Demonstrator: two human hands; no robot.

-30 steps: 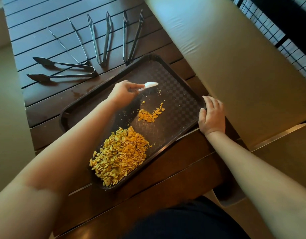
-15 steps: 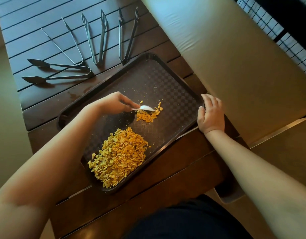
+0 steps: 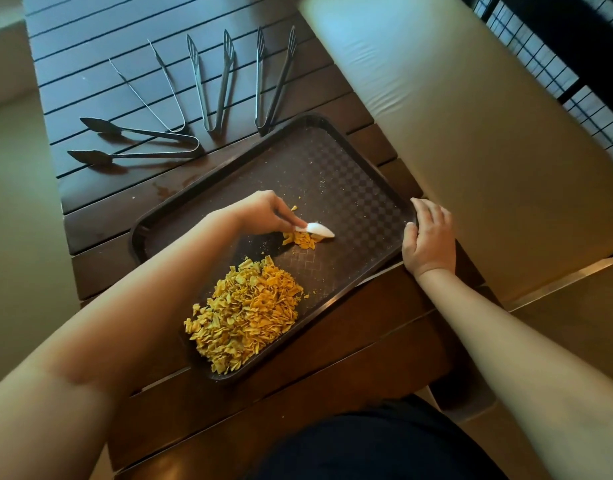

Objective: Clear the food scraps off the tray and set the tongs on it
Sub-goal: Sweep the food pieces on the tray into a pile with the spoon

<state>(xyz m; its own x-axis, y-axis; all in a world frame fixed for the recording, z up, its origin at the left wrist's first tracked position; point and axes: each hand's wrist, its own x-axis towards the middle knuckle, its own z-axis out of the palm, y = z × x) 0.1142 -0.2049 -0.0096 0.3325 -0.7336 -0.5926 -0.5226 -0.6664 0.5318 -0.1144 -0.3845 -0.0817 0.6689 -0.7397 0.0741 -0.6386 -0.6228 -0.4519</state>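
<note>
A dark brown tray [image 3: 353, 174] lies slanted on the slatted wooden table [image 3: 101, 36]. A large heap of yellow-orange food scraps [image 3: 246, 313] fills its near corner. A small clump of scraps [image 3: 303, 240] lies mid-tray. My left hand [image 3: 263, 213] pinches a white plastic spoon [image 3: 317, 229] whose bowl rests against that clump. My right hand [image 3: 428, 233] grips the tray's right rim. Several metal tongs lie beyond the tray: spoon-tipped tongs [image 3: 135, 143], thin wire tongs [image 3: 152, 88], and two slotted tongs [image 3: 211, 81] [image 3: 274, 77].
A pale cushioned bench [image 3: 471, 133] runs along the table's right side, close to my right hand. A dark grid-patterned screen [image 3: 557, 57] stands behind it. A dark bin rim [image 3: 467, 407] shows below the table edge at the right.
My left hand came down from above the tray's middle and has drawn the spoon against the small clump, pulling it nearer the big heap. My right hand stays on the rim.
</note>
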